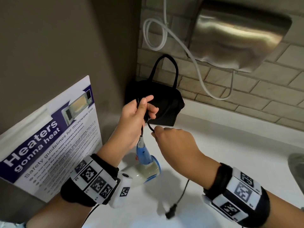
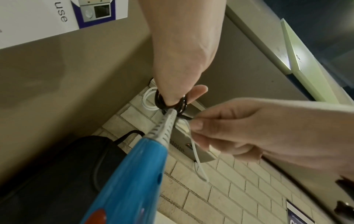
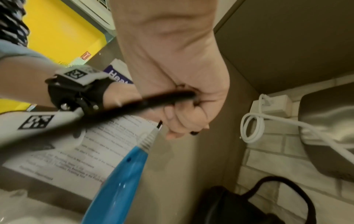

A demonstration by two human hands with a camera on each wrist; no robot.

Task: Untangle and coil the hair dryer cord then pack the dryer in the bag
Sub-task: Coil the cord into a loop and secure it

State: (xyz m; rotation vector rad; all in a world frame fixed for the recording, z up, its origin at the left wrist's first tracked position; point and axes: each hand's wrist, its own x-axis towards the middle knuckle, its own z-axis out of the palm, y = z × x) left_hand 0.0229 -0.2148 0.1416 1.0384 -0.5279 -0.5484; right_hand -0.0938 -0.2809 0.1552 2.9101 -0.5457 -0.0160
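Observation:
My left hand point(image 1: 144, 109) is raised in front of the black bag point(image 1: 166, 104) and grips several loops of the black cord point(image 2: 172, 105). Below it the blue and white hair dryer point(image 1: 146, 165) points handle up, its grey strain relief point(image 2: 164, 127) just under the loops. I cannot tell whether its body touches the counter. My right hand point(image 1: 156, 131) pinches the cord point(image 1: 150, 126) just right of the coil. From there the cord runs down to the plug point(image 1: 171, 211) near the counter's front. The bag stands in the corner with its handles up.
A steel hand dryer point(image 1: 238, 35) with a looped white cable point(image 1: 154, 35) hangs on the brick wall above the bag. A microwave safety poster point(image 1: 49, 137) leans at the left. A sink rim point(image 1: 296, 168) shows at the right of the white counter point(image 1: 230, 145).

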